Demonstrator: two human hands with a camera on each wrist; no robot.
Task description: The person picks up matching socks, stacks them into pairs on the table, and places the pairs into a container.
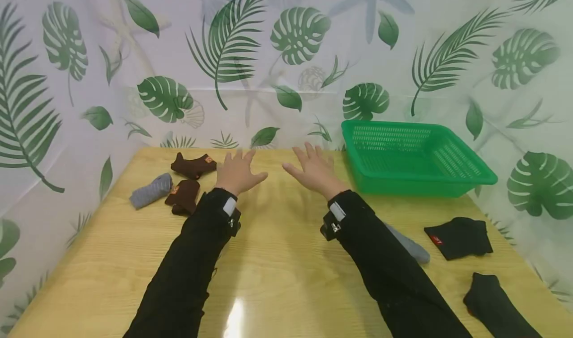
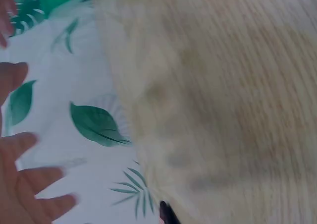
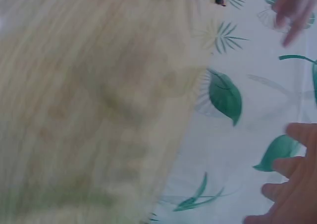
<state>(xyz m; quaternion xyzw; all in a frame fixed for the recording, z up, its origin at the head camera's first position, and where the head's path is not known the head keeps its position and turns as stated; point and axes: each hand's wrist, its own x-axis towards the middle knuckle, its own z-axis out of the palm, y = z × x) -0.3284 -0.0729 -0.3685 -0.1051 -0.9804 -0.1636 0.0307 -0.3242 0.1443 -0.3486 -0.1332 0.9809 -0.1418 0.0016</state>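
Note:
Both hands are stretched forward over the far part of the wooden table, fingers spread and nothing held. My left hand (image 1: pixel 237 172) is nearest to a dark brown sock (image 1: pixel 193 166) with an orange mark. Beside that lie another brown sock (image 1: pixel 183 196) and a rolled grey sock (image 1: pixel 152 190). My right hand (image 1: pixel 315 171) is left of a green plastic basket (image 1: pixel 421 186), apart from it. Under the right forearm a grey sock (image 1: pixel 414 248) shows in part. Further right are a black sock (image 1: pixel 461 237) with a red mark and another dark sock (image 1: pixel 497 303).
The wooden table (image 1: pixel 277 278) reaches back to a white cloth backdrop (image 1: pixel 313 99) printed with green leaves. The backdrop also runs along the left and right sides. The basket stands at the back right corner, its rim slightly past the table's right edge in view.

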